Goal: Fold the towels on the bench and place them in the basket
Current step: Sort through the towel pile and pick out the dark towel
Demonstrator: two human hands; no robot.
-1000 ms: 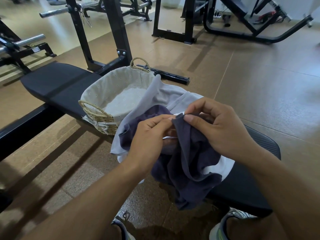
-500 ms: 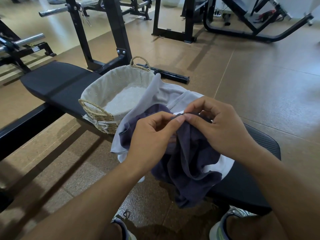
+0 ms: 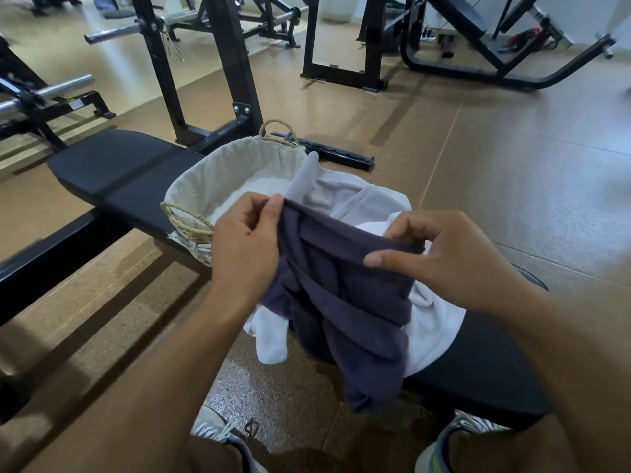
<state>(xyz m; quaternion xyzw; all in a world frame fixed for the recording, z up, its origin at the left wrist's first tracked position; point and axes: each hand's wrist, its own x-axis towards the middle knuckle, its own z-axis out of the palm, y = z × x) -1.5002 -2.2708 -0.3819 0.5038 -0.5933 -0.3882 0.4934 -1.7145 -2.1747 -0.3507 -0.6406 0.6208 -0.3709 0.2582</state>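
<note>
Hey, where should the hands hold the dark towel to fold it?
Grip the dark towel at the two ends of its stretched top edge, coming from above. That hem runs straight between the left hand and right hand, with the rest hanging free.

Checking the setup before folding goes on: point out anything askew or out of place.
The pale towels lie in a crumpled heap, one corner hanging off the bench edge, another draped over the basket rim. Nothing looks damaged or spilled.
</note>
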